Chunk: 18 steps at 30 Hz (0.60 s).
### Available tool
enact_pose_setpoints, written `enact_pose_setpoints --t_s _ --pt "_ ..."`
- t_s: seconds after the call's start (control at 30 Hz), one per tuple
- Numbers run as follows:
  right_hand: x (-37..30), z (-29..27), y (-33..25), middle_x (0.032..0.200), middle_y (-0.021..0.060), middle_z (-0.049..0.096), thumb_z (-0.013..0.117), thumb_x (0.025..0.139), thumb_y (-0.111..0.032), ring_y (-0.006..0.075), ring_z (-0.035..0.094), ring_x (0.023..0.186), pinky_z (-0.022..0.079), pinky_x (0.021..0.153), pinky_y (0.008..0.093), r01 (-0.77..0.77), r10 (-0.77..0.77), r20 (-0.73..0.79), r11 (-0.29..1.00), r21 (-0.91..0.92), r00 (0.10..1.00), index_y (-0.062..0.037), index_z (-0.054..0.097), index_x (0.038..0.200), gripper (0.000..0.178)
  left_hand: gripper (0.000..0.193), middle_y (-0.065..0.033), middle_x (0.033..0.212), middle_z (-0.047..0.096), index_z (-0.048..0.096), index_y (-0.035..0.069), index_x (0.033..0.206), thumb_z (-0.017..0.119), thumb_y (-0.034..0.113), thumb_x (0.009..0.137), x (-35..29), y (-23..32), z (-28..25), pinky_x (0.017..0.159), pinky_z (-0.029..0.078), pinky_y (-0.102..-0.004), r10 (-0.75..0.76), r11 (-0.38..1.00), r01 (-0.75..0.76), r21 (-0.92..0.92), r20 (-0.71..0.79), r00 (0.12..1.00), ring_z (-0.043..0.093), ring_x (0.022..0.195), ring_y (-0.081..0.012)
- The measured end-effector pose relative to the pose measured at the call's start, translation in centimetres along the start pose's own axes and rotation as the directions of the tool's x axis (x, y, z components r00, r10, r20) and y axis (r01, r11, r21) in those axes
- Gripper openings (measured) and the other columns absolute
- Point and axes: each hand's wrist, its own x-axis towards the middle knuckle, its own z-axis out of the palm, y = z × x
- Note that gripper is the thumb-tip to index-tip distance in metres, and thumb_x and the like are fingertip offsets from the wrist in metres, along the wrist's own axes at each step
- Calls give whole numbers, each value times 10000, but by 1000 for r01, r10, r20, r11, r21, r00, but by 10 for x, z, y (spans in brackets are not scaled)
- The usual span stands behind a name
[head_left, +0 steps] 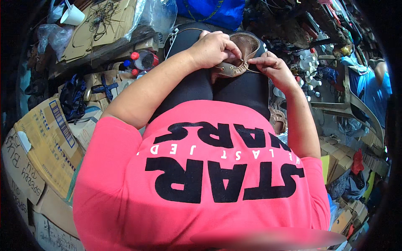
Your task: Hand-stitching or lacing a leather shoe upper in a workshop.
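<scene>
A brown leather shoe with metal eyelets and a gathered, stitched seam lies across my black-clad thighs, its opening facing up. My left hand is closed on the shoe's upper edge, with its fingertips bent into the opening. On the other side, my right hand pinches at the seam, thumb and forefinger together on a thin light cord. Part of this cord loops beside the shoe. The fingertips hide just where it enters the leather.
Flattened cardboard with a tangle of brown cords lies at the far left, near a white cup. Plastic bottles sit below it. Cardboard boxes crowd my left; a chair and several white bottles stand right.
</scene>
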Motion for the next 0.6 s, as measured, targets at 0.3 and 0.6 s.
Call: enact_pose_setpoints --t_s 0.3,0.6 --pt "4 -3 -7 761 -19 441 521 711 137 105 454 749 404 745 212 -5 7 50 999 -50 999 -119 720 1034 457 109 1 749 541 717 214 813 685 133 747 30 -2 -10 763 402 -366 251 962 -265 68 167 954 544 847 -212" --pt "-3 3 -6 752 -21 431 474 684 157 105 459 756 405 732 210 9 -9 -2 999 35 1000 -119 720 1038 512 203 -22 737 548 734 194 868 654 50 750 9 -4 -8 731 433 -352 152 988 -149 -37 126 980 542 794 -228"
